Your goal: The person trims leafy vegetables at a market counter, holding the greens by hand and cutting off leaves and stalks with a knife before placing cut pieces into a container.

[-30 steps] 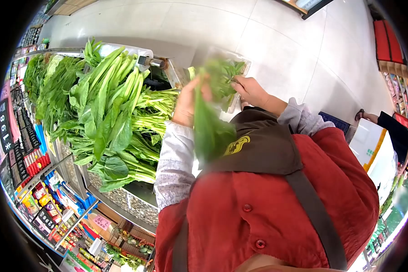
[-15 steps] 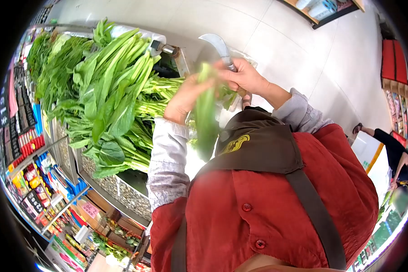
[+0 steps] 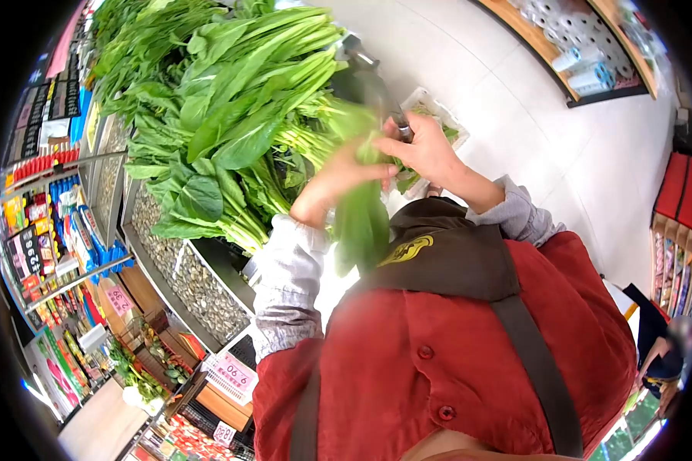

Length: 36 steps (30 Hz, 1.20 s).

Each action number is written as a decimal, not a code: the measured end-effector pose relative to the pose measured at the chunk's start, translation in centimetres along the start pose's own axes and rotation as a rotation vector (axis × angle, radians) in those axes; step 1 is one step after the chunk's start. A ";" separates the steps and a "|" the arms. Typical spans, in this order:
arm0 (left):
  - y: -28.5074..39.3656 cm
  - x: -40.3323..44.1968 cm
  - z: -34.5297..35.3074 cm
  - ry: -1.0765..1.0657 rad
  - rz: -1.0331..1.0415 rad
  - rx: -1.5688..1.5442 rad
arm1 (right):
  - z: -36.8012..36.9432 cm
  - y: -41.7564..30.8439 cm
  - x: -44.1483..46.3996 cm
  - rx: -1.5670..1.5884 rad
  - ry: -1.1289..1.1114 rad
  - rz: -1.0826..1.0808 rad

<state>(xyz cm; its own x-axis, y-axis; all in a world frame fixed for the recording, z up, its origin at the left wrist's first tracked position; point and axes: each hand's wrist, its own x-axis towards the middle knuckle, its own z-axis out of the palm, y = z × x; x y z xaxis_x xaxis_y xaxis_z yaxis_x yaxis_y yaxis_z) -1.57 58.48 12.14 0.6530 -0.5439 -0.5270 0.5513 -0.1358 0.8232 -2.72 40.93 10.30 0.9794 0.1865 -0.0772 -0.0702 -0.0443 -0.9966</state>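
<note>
My left hand (image 3: 337, 183) is closed around a few leafy green stalks (image 3: 364, 227), their broad leaves hanging down in front of my apron. My right hand (image 3: 432, 151) grips the dark handle of a curved knife (image 3: 399, 123). The blade is smeared by motion above the stalks, so whether it touches them I cannot tell. Both hands are close together, fingers almost meeting at the stalks. Just left of them lies a large heap of leafy greens (image 3: 246, 115), with pale cut stems toward my hands.
Below my right hand, a white crate (image 3: 457, 123) on the floor holds green scraps. Pebbles fill a display trough (image 3: 196, 288) at the left. Shelves with plastic rolls (image 3: 588, 58) stand at upper right. Another person (image 3: 657, 338) is at the right edge.
My view has shifted, so the greens heap appears further right and higher. The knife blade, clear before, is now blurred near the stalks. Both hands keep their holds.
</note>
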 end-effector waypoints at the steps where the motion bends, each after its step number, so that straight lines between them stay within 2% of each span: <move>1: 0.2 -0.6 -0.3 -0.019 0.012 0.049 | 0.4 -0.2 0.0 0.021 -0.007 0.012; 2: 0.3 -1.5 -0.5 0.036 0.034 0.084 | 0.6 -0.4 0.1 0.042 -0.013 0.020; 4: 2.6 -3.8 -1.0 0.044 0.064 0.348 | 0.7 -0.2 -0.1 0.143 -0.130 0.103; 5: 3.6 -4.8 -1.5 0.106 0.087 0.654 | 0.8 -0.1 -0.3 0.151 -0.120 0.138; 6: 4.2 -6.3 -1.5 0.320 0.339 1.077 | 0.7 0.0 -0.4 0.158 -0.109 0.175; 8: 6.8 -7.7 -1.7 0.554 0.157 1.503 | 0.4 0.5 -0.4 0.137 -0.100 0.177; 10: 10.1 -7.2 -2.2 0.684 -0.013 1.747 | 0.1 1.3 -0.6 0.123 -0.085 0.179; 12: 11.3 -5.4 -4.9 0.826 0.328 1.888 | -0.5 2.7 -1.1 0.040 -0.042 0.160; 13: 12.1 -4.1 -6.1 0.857 0.509 1.920 | -0.8 3.1 -1.2 0.024 -0.043 0.158; 14: 12.6 -2.4 -7.4 0.855 0.514 1.924 | -1.2 3.4 -1.4 0.009 -0.044 0.156; 16: 12.4 1.4 -9.9 0.798 0.736 2.014 | -1.7 3.2 -2.0 0.108 -0.015 0.177; 19: 10.1 6.8 -11.9 0.794 0.813 2.022 | -2.7 4.6 -2.6 0.054 0.043 0.219; 22: 6.9 10.3 -13.3 0.895 0.885 1.942 | -3.5 5.4 -3.4 0.092 0.070 0.234; 23: 5.9 11.2 -13.7 0.901 0.811 1.909 | -3.6 5.6 -3.6 0.094 0.079 0.230; 26: 5.1 11.4 -13.2 0.968 0.782 1.882 | -3.9 6.2 -4.1 0.058 0.100 0.213; 30: 4.5 10.4 -13.2 0.911 0.735 1.856 | -3.8 8.1 -4.0 0.009 0.069 0.203; 32: 4.1 10.0 -12.9 0.890 0.849 1.812 | -3.6 8.3 -3.8 -0.024 0.040 0.232; 34: 4.1 9.2 -12.4 0.880 0.835 1.774 | -3.2 8.5 -3.4 -0.024 0.016 0.204; 36: 4.1 8.8 -12.1 0.905 0.934 1.774 | -2.9 8.6 -3.1 -0.028 0.000 0.171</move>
<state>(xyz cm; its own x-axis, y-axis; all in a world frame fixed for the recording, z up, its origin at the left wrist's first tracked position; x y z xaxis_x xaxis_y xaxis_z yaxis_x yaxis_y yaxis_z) 12.73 63.13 8.36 0.6608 -0.5348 0.5266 -0.5386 -0.8266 -0.1635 -5.85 37.15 2.04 0.9537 0.1737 -0.2454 -0.2304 -0.1024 -0.9677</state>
